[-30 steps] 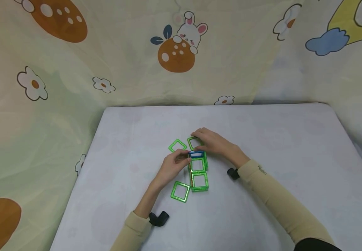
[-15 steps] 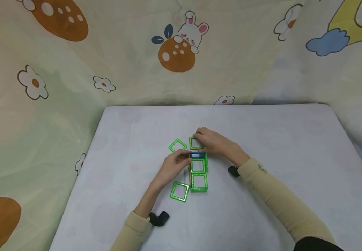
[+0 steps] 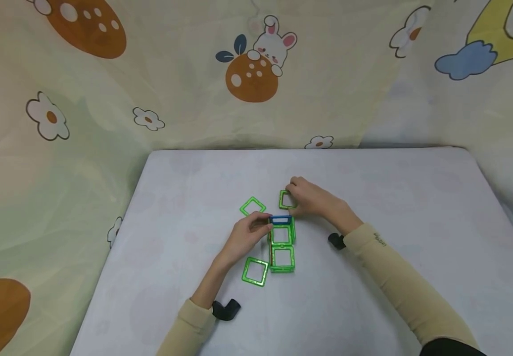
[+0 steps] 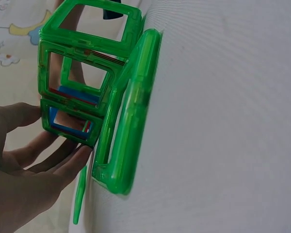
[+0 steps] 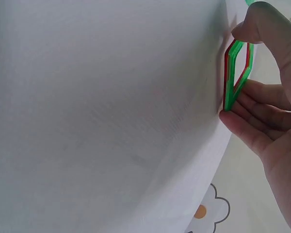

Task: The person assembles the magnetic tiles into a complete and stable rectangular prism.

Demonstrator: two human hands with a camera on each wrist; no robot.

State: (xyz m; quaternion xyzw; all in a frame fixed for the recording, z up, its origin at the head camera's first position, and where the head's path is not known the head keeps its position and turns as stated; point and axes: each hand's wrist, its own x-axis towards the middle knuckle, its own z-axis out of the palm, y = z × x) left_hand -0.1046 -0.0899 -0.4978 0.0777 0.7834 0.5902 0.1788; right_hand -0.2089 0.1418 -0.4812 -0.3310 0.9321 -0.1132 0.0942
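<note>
A block built of magnetic tiles (image 3: 282, 246), mostly green square frames with a blue tile (image 3: 280, 220) at its far end, stands mid-table. My left hand (image 3: 248, 236) grips that far end; in the left wrist view, thumb and fingers (image 4: 80, 160) lie on either side of it. Beyond the block, my right hand (image 3: 313, 200) pinches a green square magnetic tile (image 3: 281, 200) by its edges. Seen from the right wrist, a red edge runs along this green tile (image 5: 231, 73), between thumb and fingers; whether it is a second tile I cannot tell.
One loose green tile (image 3: 255, 271) lies left of the block's near end. Another loose tile (image 3: 252, 205) lies beyond my left hand, partly covered by it. A patterned cloth (image 3: 185, 89) hangs behind the white table (image 3: 372, 287).
My right hand has moved a little right and away from the block, taking the green magnetic tile with it. The left hand has kept its place on the block.
</note>
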